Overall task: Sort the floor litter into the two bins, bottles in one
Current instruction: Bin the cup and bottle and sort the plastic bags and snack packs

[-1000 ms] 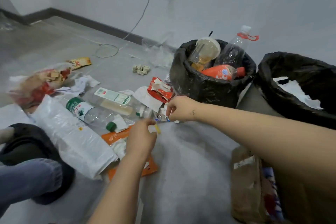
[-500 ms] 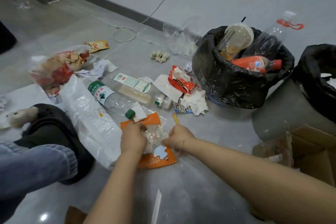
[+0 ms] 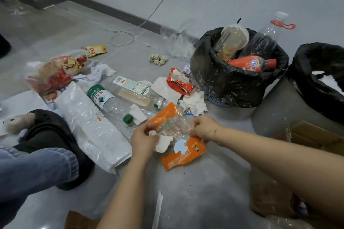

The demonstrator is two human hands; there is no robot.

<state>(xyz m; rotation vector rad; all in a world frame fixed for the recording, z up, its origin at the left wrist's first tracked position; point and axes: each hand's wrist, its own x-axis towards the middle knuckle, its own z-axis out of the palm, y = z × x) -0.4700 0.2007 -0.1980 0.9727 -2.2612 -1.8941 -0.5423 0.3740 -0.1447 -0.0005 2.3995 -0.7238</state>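
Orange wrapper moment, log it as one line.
left hand: grips orange wrapper | right hand: grips it | bottle bin: untouched

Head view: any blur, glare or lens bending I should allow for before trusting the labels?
Head view: soft even light, faint shadows; wide-angle bending at the edges; clear plastic bag by the wall is smeared; green-label bottle fairly sharp; sheen on the white plastic bag; orange wrapper print unreadable.
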